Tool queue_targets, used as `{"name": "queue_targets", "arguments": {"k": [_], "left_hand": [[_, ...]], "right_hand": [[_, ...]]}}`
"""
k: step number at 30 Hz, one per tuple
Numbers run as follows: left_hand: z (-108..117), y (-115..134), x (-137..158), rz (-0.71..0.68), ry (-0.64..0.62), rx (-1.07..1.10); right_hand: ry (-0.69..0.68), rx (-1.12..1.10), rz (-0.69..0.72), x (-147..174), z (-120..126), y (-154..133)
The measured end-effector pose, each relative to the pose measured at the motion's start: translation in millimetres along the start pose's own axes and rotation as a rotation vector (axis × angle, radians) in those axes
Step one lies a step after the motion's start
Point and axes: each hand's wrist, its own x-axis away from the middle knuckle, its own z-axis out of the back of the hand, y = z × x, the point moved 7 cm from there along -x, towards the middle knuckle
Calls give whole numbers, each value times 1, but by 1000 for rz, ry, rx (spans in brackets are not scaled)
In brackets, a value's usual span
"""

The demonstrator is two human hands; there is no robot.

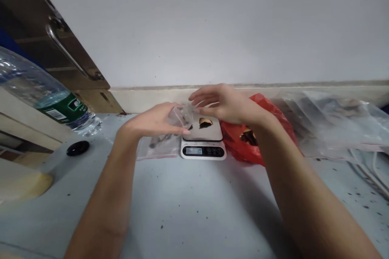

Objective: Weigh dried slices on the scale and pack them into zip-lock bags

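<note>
The left hand has its grip closed around a crumpled clear bag, pinching the plastic between the thumb below and the fingers above, at the left side of a small white scale. The right hand reaches in from the other side, above the scale's platform, its thumb set apart from the curved fingers. The thumb tip is at the bag's edge, but I cannot tell whether this grip pinches the plastic.

Under the hands, a dark, tan-edged dried piece lies on the platform, with a bit of something dark partly hidden beside the bag. The display reads 3.0.

Just right of the scale, an open red bag holds similar pieces, partly covered by the right forearm. A flat clear bag lies to the left, and more clear bags overlap on the right near some cables. Dark specks dot the tabletop. Farther left are a black oval object and a green-labelled bottle.
</note>
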Motion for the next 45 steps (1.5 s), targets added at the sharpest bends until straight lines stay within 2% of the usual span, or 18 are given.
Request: {"name": "queue_targets", "arguments": {"k": [2,5,7,9,11,14,16,17,20,23,25,27,29,30,35,40,42,45], "left_hand": [[12,-14,7,79,55,-46],[18,-29,13,156,40,-130],[13,-34,11,181,-9,-163],[5,-35,6,190,-53,-169],[-5,-33,0,178,-102,-164],[-16,-30,-7,144,-157,-152],[-16,-30,-8,130,-144,-145],[-15,-31,-8,130,-130,-143],[-13,-36,-6,139,-113,-144],[-16,-37,-6,132,-105,-147],[-19,-37,-9,127,-96,-146],[-21,-39,-12,135,-100,-134],[-18,-40,-12,131,-92,-111],[-13,-40,-10,113,-72,-91],[21,-27,13,5,98,82],[46,0,33,-201,359,294],[47,9,34,-269,436,380],[43,19,28,-311,496,463]], "right_hand": [[3,185,-106,-2,-4,8],[-140,410,-234,-3,-18,23],[-180,463,-244,-5,-24,25],[-157,480,-227,-8,-27,22],[-94,427,-186,-12,-29,15],[-8,162,-41,-15,-34,0],[6,-3,52,-16,-37,-7],[12,-16,63,-17,-38,-7],[24,170,-77,-18,-40,5],[-62,263,-199,-19,-50,14],[-136,153,-156,-20,-61,11],[-148,-73,-75,-22,-67,6],[-94,-268,1,-23,-63,4],[-63,-287,40,-22,-58,3],[-10,54,297,-7,-34,-11],[256,-57,498,15,3,-41],[334,-78,496,21,13,-50],[373,-30,367,25,23,-53]]}}
